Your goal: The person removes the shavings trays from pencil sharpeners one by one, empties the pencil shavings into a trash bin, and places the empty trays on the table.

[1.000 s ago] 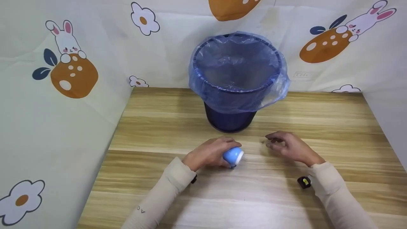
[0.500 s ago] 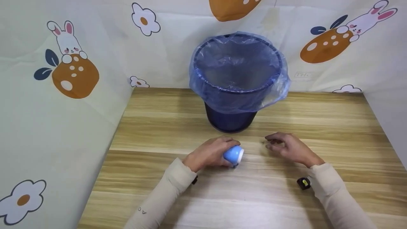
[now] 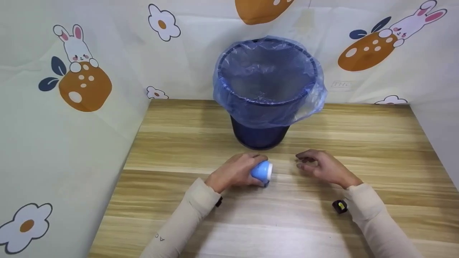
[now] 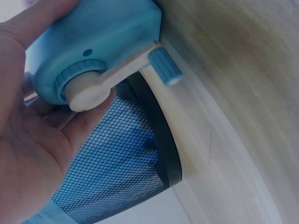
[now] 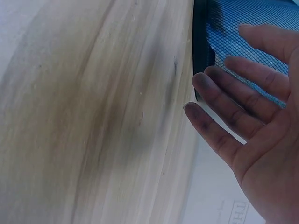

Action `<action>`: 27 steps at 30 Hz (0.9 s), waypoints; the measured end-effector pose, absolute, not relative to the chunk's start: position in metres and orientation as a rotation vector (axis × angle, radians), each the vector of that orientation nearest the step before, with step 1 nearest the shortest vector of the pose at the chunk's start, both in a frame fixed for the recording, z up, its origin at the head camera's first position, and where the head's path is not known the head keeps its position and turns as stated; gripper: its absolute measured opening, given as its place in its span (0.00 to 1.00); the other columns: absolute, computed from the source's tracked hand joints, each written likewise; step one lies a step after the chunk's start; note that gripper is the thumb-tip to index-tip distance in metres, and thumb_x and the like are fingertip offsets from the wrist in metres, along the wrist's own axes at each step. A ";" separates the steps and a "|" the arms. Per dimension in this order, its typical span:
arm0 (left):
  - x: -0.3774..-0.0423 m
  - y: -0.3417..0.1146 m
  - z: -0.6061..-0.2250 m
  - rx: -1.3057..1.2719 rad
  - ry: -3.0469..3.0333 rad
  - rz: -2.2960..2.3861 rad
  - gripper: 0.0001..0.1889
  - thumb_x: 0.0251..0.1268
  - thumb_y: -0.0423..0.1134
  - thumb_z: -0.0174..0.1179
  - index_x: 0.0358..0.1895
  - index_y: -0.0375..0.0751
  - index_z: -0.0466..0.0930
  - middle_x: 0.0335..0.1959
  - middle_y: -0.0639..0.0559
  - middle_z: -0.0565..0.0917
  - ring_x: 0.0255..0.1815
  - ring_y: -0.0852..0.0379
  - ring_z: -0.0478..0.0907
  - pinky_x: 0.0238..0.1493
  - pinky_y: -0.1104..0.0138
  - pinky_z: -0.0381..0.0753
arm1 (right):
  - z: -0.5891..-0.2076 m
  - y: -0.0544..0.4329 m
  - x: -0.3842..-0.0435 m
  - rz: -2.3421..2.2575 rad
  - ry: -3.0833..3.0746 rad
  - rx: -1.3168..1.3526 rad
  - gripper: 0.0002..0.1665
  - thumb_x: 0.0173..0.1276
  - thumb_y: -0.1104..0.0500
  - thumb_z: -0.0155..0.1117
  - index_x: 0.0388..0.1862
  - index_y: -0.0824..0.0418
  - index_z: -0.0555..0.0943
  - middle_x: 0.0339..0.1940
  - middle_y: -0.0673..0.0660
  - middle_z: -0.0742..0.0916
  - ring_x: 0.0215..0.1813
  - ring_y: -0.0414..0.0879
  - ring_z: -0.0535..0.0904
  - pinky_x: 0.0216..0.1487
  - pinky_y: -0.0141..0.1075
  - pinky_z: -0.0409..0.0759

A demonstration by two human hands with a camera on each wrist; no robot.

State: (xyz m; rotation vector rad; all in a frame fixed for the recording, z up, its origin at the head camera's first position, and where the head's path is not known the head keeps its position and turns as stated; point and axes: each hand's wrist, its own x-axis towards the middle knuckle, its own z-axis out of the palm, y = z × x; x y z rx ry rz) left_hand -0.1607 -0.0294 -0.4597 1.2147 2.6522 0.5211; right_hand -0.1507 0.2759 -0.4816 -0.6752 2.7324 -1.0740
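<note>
My left hand (image 3: 239, 170) grips a blue hand-crank pencil sharpener (image 3: 259, 171) from above and behind, its white end facing right in the head view. In the left wrist view, the sharpener (image 4: 112, 35) shows a pale crank arm with a ribbed blue knob (image 4: 163, 66); fingers wrap its side and underside. To its right, my right hand (image 3: 322, 168) hovers over the table, fingers loosely bent and holding nothing. Dark smudges mark the fingertips (image 5: 202, 81) of that hand in the right wrist view.
A dark blue mesh bin (image 3: 260, 138) with a translucent blue liner (image 3: 269, 114) stands behind the hands, against the printed back wall (image 3: 193, 64). Wood-grain table (image 3: 172, 136) lies under everything, bounded by a wall at the left (image 3: 118, 143) and one at the right.
The pencil sharpener has turned slightly in my left hand, its white end now facing more squarely right. My right hand has shifted a little to the left.
</note>
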 end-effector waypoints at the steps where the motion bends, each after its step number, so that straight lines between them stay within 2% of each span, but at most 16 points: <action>1: -0.161 -0.030 -0.459 1.205 2.654 0.530 0.36 0.53 0.54 0.74 0.64 0.44 0.74 0.57 0.48 0.80 0.50 0.53 0.81 0.52 0.61 0.83 | -0.482 0.275 -0.151 -1.075 2.727 -0.681 0.20 0.68 0.57 0.67 0.54 0.69 0.82 0.49 0.61 0.88 0.49 0.54 0.84 0.53 0.51 0.82; 9: -0.165 -0.034 -0.451 1.183 2.698 0.562 0.38 0.50 0.55 0.75 0.63 0.42 0.75 0.52 0.47 0.80 0.47 0.52 0.81 0.49 0.61 0.83 | -0.480 0.267 -0.151 -1.098 2.715 -0.694 0.20 0.68 0.57 0.67 0.54 0.69 0.82 0.49 0.62 0.88 0.48 0.54 0.85 0.54 0.51 0.82; 27: -0.169 -0.044 -0.429 1.180 2.753 0.634 0.38 0.50 0.53 0.75 0.63 0.38 0.75 0.51 0.44 0.81 0.49 0.51 0.79 0.52 0.61 0.82 | -0.473 0.242 -0.148 -1.063 2.698 -0.833 0.23 0.67 0.55 0.68 0.56 0.67 0.82 0.48 0.62 0.88 0.49 0.54 0.84 0.52 0.50 0.83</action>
